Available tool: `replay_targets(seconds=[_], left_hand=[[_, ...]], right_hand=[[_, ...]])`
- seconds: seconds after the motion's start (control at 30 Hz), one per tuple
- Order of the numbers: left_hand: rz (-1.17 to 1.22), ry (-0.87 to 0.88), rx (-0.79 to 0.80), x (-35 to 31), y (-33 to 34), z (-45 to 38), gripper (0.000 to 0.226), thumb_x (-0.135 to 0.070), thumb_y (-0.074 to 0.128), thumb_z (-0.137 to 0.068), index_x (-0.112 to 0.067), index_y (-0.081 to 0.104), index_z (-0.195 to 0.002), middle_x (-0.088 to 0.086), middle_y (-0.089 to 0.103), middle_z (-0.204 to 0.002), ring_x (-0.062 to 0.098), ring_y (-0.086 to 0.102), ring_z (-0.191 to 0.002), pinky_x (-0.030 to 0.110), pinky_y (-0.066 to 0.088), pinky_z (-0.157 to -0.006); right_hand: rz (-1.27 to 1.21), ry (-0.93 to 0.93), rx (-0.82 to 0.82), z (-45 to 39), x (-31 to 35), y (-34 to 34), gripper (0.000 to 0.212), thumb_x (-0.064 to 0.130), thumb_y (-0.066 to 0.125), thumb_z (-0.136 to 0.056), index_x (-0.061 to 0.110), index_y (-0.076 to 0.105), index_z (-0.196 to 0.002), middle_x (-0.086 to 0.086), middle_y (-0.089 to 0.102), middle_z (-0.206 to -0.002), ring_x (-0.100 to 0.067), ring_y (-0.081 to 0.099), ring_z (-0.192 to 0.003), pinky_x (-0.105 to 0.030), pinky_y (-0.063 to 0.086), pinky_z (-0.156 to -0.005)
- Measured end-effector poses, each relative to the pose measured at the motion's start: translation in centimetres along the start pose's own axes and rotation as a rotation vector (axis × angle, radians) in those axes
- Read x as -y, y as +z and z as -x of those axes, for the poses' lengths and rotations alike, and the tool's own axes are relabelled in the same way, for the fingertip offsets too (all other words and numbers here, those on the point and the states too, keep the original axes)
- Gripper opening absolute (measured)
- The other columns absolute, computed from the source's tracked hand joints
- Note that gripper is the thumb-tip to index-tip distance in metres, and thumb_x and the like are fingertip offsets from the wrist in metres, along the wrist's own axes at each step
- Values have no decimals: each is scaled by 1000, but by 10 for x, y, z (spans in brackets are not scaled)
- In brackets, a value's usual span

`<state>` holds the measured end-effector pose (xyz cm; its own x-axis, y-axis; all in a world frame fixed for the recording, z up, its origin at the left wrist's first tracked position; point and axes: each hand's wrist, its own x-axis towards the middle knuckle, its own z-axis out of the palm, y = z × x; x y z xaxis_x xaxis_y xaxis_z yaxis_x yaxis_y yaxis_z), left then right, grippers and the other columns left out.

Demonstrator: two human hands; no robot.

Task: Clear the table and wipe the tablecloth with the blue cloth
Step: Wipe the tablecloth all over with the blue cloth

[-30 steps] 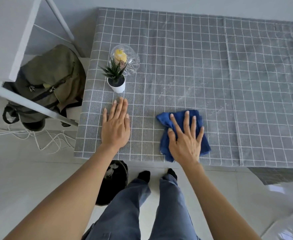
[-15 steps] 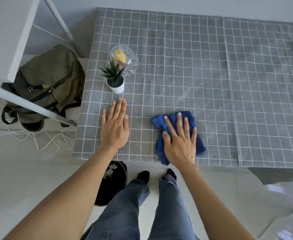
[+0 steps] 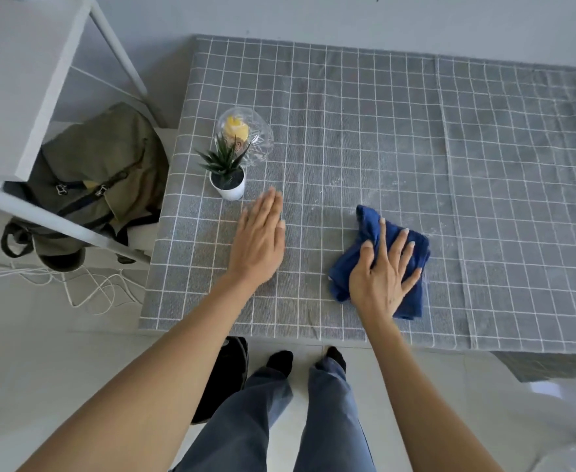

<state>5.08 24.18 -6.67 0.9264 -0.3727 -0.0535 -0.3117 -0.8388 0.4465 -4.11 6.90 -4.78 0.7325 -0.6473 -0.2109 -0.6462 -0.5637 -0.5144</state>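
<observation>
Since half a second ago my right hand has slid the blue cloth rightward along the tablecloth's near edge, fingers spread flat on it. My left hand, fingers together, has lifted toward the potted succulent. I'd press evenly and overlap strokes across the pale streaks. Behind the succulent, the glass dome's yellow contents are unclear.
</observation>
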Motion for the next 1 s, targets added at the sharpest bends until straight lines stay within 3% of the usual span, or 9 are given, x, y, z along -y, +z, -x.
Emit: replay_targets(seconds=[0.23, 0.5, 0.73, 1.0], left_hand=[[-113, 1, -6, 5, 8, -40, 52, -31, 11, -102, -15, 8, -152, 0, 1, -160, 15, -2, -147, 40, -1, -120], [-123, -13, -66, 13, 10, -33, 54, -31, 9, -100, -14, 7, -152, 0, 2, -159, 14, -2, -147, 37, 2, -120], [-179, -45, -52, 13, 12, -34, 56, -32, 3, -98, -15, 1, -152, 0, -3, -160, 14, -5, -147, 38, 3, -121], [-178, -48, -67, 9, 9, -36, 57, -32, 5, -98, -14, 7, -152, 0, 2, -160, 13, -1, -147, 37, 4, -120]], right_hand=[[39, -170, 68, -30, 51, 26, 51, 42, 24, -100, 47, 7, -148, 3, -2, -161, -15, -9, -147, -50, -14, -114], [401, -554, 200, -58, 42, 29, 54, 51, 11, -97, 43, 3, -150, 8, -6, -160, -17, -10, -147, -52, -9, -116], [387, -424, 166, -105, 42, 12, 52, 46, 16, -100, 42, 7, -151, 6, -4, -161, -20, -11, -147, -52, -10, -116], [424, -699, 254, -59, 28, 16, 52, 51, 15, -97, 48, 7, -148, 9, -4, -160, -16, -8, -147, -49, -8, -117]])
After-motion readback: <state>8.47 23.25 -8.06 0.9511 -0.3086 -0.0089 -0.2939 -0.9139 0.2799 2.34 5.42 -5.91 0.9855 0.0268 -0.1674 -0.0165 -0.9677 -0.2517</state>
